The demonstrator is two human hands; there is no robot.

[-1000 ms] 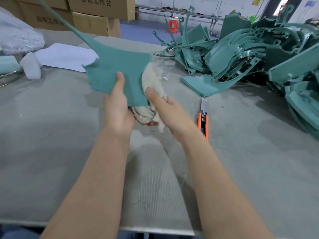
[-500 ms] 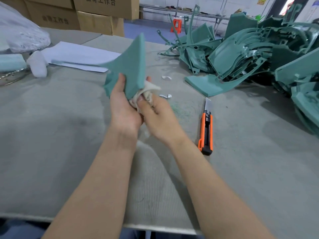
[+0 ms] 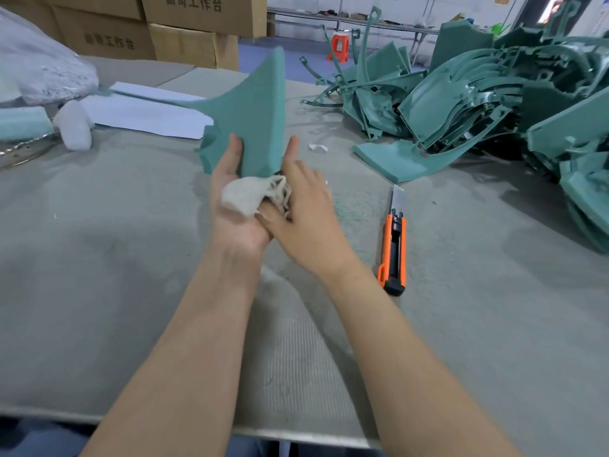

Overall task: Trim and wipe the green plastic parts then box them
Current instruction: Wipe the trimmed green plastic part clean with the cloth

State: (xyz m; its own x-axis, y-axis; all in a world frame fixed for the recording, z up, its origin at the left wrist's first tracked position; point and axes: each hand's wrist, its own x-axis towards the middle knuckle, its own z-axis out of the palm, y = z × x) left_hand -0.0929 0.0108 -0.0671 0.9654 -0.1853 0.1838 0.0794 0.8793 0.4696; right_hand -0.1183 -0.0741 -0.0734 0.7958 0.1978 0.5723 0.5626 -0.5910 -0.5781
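Observation:
My left hand (image 3: 230, 222) grips a green plastic part (image 3: 253, 127) by its lower edge, thumb on its face, holding it upright above the table. A long thin arm of the part reaches away to the left. A white cloth (image 3: 245, 194) lies bunched in my left palm just under the part. My right hand (image 3: 309, 219) has its fingers curled into the cloth, and its thumb rests against the part's right edge. A large pile of green plastic parts (image 3: 494, 103) fills the table's far right.
An orange utility knife (image 3: 392, 245) lies on the grey table (image 3: 99, 258), blade out, right of my right wrist. One flat green part (image 3: 392, 158) sits in front of the pile. White paper (image 3: 145, 110), a foam lump (image 3: 74, 125), a plastic bag (image 3: 36, 74) and cardboard boxes (image 3: 184, 44) stand far left.
The green part has been turned from face-on to nearly edge-on, its thin arm swinging down to the left. The cloth moved from behind the part into my left palm.

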